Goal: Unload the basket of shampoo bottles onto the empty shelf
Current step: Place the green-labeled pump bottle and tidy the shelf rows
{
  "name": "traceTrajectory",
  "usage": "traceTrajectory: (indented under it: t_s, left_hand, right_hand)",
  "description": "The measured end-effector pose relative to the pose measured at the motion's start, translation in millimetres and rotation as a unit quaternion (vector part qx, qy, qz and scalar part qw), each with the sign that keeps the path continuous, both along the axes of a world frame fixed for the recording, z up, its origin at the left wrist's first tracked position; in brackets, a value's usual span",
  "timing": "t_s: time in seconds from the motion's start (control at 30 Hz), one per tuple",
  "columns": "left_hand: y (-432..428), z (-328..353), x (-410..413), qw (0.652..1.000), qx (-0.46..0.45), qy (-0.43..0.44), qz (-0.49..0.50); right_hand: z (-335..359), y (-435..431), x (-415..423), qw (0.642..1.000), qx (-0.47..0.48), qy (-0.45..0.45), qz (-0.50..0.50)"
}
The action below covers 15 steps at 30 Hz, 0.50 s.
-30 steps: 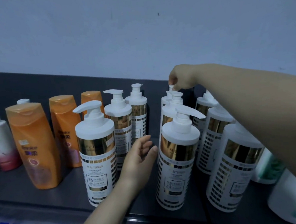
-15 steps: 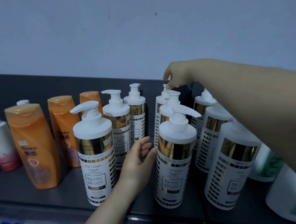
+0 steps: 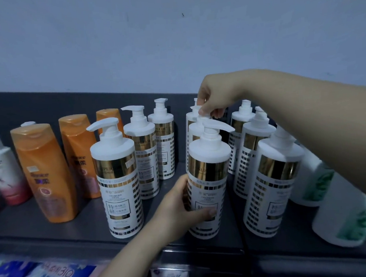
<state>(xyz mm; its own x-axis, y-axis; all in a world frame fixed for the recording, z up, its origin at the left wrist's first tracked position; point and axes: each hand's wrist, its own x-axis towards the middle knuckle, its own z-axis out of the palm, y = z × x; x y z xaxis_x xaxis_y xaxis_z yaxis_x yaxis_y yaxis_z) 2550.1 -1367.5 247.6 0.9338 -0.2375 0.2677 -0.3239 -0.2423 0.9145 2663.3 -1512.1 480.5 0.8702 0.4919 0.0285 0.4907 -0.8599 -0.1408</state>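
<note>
Several white pump bottles with gold bands stand in rows on the dark shelf [image 3: 55, 234]. My left hand [image 3: 182, 209] wraps the lower body of the front middle pump bottle [image 3: 209, 179]. My right hand [image 3: 213, 100] reaches over from the right and pinches the pump head of the second bottle in that row [image 3: 195, 129], just behind the front one. Another pump bottle [image 3: 117, 176] stands to the left of my left hand. No basket is in view.
Orange shampoo bottles [image 3: 43, 172] and a white-and-pink Dove bottle [image 3: 2, 170] stand at the left. White bottles with green print [image 3: 352, 220] lie at the right. Blue packets [image 3: 42, 275] sit on the level below. A pale wall rises behind the shelf.
My left hand has closed around the front middle bottle, which it only hovered beside before. My right hand has come nearer, from the rearmost pump head to the second bottle's pump.
</note>
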Motion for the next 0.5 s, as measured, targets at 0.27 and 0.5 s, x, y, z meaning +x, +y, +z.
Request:
traceTrajectory:
  t_s: [0.27,0.5]
  left_hand:
    - [-7.0,0.3,-4.7,1.0,-0.004,-0.01,0.019]
    - [11.5,18.0,-31.2,0.993,0.027,-0.061,0.096]
  right_hand:
    - [-2.2,0.0,-5.7,1.0,0.005,-0.004,0.01]
    - [16.0,3.4,-14.9,0.995,-0.086,-0.058,0.001]
